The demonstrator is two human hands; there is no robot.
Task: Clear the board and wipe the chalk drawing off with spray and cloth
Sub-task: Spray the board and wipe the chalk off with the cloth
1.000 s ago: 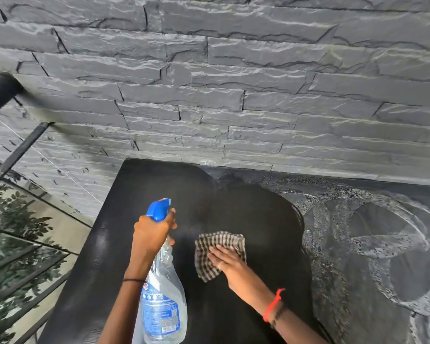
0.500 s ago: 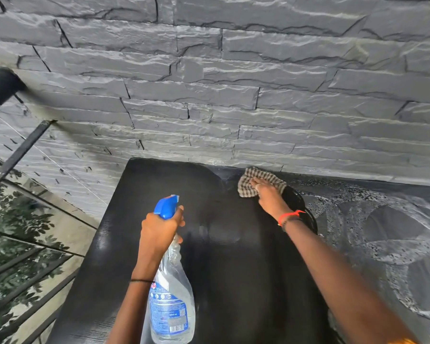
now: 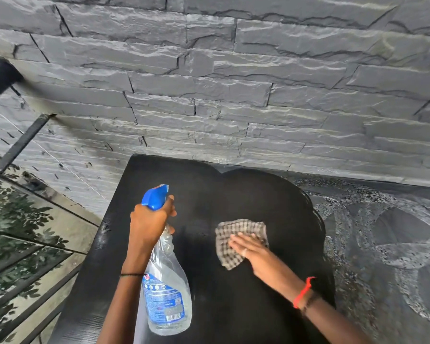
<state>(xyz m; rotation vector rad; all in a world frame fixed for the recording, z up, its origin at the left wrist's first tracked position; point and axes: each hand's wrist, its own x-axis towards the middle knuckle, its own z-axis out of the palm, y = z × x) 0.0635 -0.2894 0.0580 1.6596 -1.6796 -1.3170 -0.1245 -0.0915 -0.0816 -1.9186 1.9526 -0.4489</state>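
Board (image 3: pixel 196 189) sits just below the stone wall (image 3: pixel 209 95). Its left part is wiped black, while chalk (image 3: pixel 382 234) circles and speckled residue cover the right part. The right hand (image 3: pixel 252 249) presses the checked cloth (image 3: pixel 236 228) onto the clean zone with straight, flat fingers, near the border of the wiped area. The left hand (image 3: pixel 149 219) grips the neck of the bottle (image 3: pixel 166 291), fingers curled at the trigger and nozzle pointing over the board. To do this step well, the person should probably spray the chalk just ahead of the cloth. Overlapping strokes rightward into the drawing, under a flat palm for even pressure, would suit, with a turn to a fresh face once the cloth greys.
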